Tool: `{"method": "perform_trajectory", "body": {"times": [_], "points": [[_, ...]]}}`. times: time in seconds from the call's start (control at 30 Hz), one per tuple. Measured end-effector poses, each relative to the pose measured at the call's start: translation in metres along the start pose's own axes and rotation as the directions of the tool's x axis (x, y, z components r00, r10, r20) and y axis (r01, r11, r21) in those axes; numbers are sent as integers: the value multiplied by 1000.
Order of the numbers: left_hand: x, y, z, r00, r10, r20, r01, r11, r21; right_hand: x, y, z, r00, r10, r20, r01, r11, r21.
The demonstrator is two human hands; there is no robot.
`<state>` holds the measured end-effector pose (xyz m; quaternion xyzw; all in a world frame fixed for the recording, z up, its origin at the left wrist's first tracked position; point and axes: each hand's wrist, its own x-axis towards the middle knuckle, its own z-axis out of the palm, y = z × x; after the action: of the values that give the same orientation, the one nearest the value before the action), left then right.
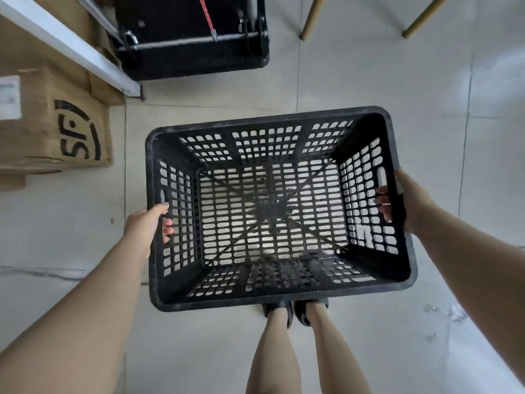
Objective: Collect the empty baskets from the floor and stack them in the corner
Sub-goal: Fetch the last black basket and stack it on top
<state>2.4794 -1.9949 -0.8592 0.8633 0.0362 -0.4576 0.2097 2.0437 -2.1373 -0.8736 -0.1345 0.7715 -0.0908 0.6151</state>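
An empty black plastic basket (255,120) with slotted walls and floor hangs level above the tiled floor in the middle of the head view. My left hand (146,226) grips its left wall, fingertips poking through the slots. My right hand (406,200) grips the right wall at the handle slot, fingers curled inside. Through the basket's mesh floor I see the pale tiles below. My feet in dark shoes show just under its near edge.
A black cart or bin (193,52) with metal bars and a red cord stands at the far middle. Cardboard boxes (54,132) sit at the left under a white shelf edge (71,49). Two gold chair legs (311,18) stand at the far right.
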Motion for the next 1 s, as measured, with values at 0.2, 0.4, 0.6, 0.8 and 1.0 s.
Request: {"method": "perform_trajectory", "body": {"times": [0.2,0.4,0.6,0.8,1.0], "points": [[-121,38,-53,999,26,31,-27,999,26,-142,-26,-53,999,-15,-41,16,1000,26],[-238,67,-91,992,118,55,-117,993,-13,-272,-22,-121,994,-81,-76,94,978,188],[-329,68,-98,966,250,62,-250,968,-18,-362,11,-183,973,-162,-165,210,917,339],[-409,75,-72,922,376,97,-373,927,-47,-413,58,-246,925,-142,-352,303,835,459],[-486,81,-15,858,471,206,-471,881,-49,-438,114,-316,888,-134,-439,395,711,582]]}}
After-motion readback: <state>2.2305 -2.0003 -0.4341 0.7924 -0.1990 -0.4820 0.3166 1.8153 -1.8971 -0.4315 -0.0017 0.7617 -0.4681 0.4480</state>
